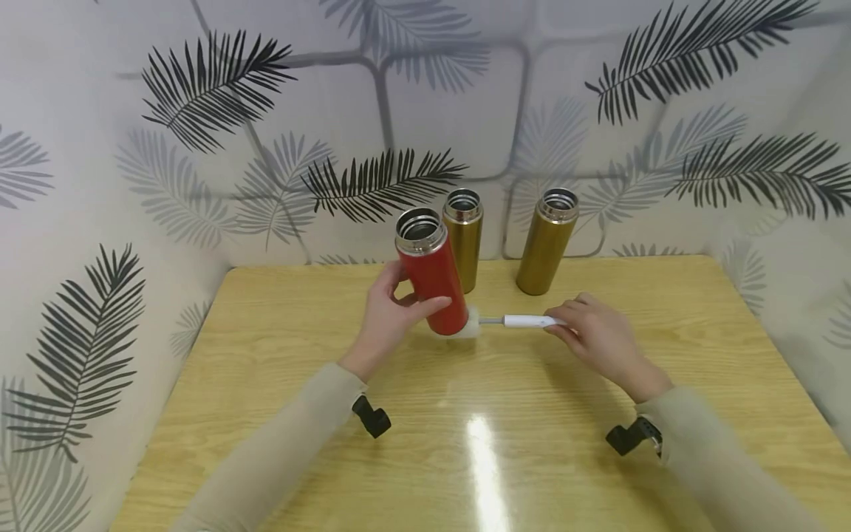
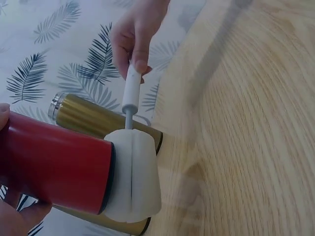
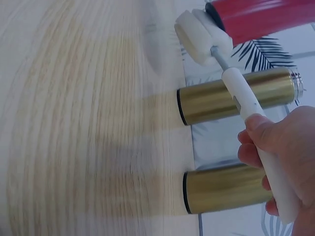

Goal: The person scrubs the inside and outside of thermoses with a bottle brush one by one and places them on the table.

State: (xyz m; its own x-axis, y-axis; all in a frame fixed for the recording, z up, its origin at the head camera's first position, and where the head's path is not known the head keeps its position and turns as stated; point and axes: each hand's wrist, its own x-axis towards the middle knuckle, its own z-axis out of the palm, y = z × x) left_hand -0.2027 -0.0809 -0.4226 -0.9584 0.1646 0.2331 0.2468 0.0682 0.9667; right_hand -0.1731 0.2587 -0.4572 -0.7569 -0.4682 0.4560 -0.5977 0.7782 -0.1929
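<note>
My left hand (image 1: 391,314) grips a red thermos bottle (image 1: 435,284), lidless and tilted above the table, its steel mouth up. In my right hand (image 1: 598,336) is the white handle of a sponge bottle brush (image 1: 525,321). The brush's white sponge head (image 2: 133,177) touches the black-edged base of the red bottle in the left wrist view. Fingers and thumb of the right hand wrap the handle in the right wrist view. Behind the red bottle stands a gold thermos bottle (image 1: 468,244), partly hidden by it. A second gold bottle (image 1: 547,244) stands farther right. Both have open mouths.
The light wooden table (image 1: 299,443) has its back edge close behind the gold bottles. A leaf-patterned wall covering (image 1: 452,111) rises there and at the sides. Light glares off the table's front middle.
</note>
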